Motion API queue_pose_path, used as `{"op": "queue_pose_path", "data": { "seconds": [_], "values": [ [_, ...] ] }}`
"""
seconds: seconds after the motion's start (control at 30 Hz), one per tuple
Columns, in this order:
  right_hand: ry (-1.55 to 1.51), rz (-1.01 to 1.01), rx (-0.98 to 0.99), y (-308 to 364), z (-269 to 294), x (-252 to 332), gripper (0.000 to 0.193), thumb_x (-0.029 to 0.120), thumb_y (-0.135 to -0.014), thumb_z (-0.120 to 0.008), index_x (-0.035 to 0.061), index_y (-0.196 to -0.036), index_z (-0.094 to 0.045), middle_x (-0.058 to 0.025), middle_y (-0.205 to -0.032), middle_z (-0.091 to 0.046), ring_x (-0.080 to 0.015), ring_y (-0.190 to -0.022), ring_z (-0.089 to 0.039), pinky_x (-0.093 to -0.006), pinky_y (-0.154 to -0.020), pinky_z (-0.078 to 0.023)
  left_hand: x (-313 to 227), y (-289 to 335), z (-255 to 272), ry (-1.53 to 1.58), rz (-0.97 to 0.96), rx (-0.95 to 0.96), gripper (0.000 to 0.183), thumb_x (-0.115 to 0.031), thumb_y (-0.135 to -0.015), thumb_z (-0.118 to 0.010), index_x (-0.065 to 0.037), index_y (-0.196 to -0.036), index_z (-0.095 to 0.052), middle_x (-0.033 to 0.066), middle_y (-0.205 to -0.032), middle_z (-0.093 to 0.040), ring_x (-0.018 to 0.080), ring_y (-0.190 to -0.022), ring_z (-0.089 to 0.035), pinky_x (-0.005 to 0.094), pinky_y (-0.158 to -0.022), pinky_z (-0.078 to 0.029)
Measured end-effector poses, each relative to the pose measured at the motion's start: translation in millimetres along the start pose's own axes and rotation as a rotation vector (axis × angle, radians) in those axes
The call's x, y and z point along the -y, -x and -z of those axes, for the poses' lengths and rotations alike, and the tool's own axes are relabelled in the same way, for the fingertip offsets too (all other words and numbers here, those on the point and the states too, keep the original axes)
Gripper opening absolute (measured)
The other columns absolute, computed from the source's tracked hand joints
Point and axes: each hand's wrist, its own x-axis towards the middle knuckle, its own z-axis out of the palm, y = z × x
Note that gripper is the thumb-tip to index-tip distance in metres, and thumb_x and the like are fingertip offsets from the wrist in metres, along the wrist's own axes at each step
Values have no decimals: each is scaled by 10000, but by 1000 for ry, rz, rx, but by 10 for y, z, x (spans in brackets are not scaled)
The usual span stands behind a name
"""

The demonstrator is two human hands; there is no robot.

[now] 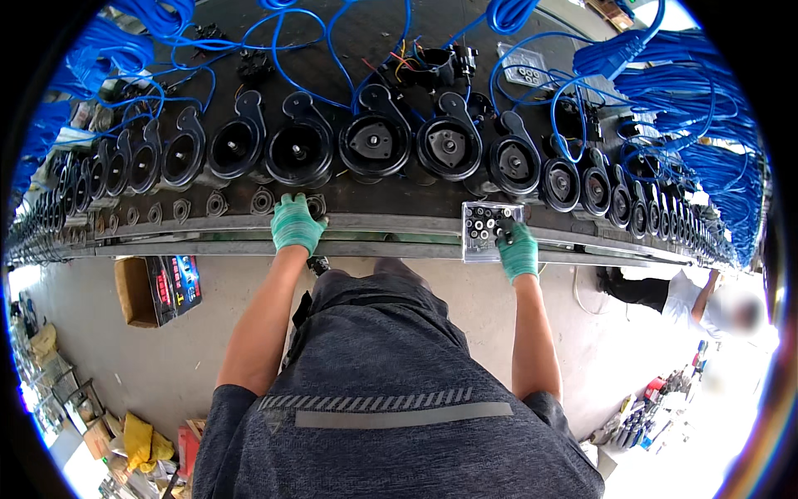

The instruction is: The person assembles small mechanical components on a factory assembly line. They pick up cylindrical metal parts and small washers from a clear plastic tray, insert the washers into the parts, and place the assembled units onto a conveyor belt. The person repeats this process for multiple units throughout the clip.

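A gloved left hand (295, 223) lay flat, holding nothing, on the counter (382, 224); the right hand (517, 247) pinched a small black part (504, 226) over a clear tray (486, 231).

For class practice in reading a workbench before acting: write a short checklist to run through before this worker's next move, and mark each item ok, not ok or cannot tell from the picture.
1. Left hand gloved and resting at the bench edge by a small round part: ok.
2. Right hand gloved and on the clear parts box: ok.
3. Box stocked with small pieces: ok.
4. Box sitting firmly on the bench: cannot tell; it lies right at the edge.
5. Row of black round housings lined up behind the hands: ok.
6. Blue wires clear of the hands: ok.
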Motion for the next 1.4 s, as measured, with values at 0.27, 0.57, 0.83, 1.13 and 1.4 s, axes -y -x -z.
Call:
{"op": "queue_pose_path", "data": {
  "seconds": [0.27, 0.57, 0.83, 1.13, 1.4],
  "values": [
    [247, -45, 167, 40, -405, 131, 362, 176, -794, -784, 100, -1133, -683, -133, -1101, -675, -345, -971, -666, -449, -821, -557, 247, -181, -323, 327, 54, 47, 772, -198, -704, -894, 20, -1341, -516, 219, -1376, -475, 391, -1204, -544, 431, -1033, -500],
    [336, 38, 136, 62, -521, 168, 335, 258, -793, -777, 112, -1075, -673, -139, -1074, -670, -362, -976, -647, -497, -827, -545, 115, 228, -239, 1574, 280, 418, 522, 41, -852, -723, -111, -1311, -528, 49, -1051, -634, 191, -825, -650, 376, -667, -581],
    [342, -17, 78, -8, -466, 228, 193, 291, -853, -687, 114, -928, -703, -161, -877, -723, -399, -802, -687, -507, -713, -555, -59, 374, -34, 1892, 225, 691, 402, -99, -950, -636, -113, -1340, -542, 89, -1129, -629, 272, -1007, -660, 513, -875, -601],
    [-645, -233, 459, 44, -108, 1965, 161, 158, -925, -718, 2, -947, -688, -90, -760, -699, -140, -599, -617, -319, -577, -511, -324, 489, 38, 1906, 148, 676, 377, -85, -1022, -425, -46, -1395, -474, 156, -1330, -558, 305, -1171, -619, 522, -942, -595],
    [-446, -90, 516, 70, -715, 2236, 185, 150, -913, -713, -30, -954, -695, -86, -745, -694, -112, -572, -622, -278, -526, -510, -503, 612, 233, 1714, -7, 698, 464, -5, -1003, -416, -51, -1464, -430, 136, -1364, -550, 256, -1211, -602, 411, -1003, -574]
  ]
}}
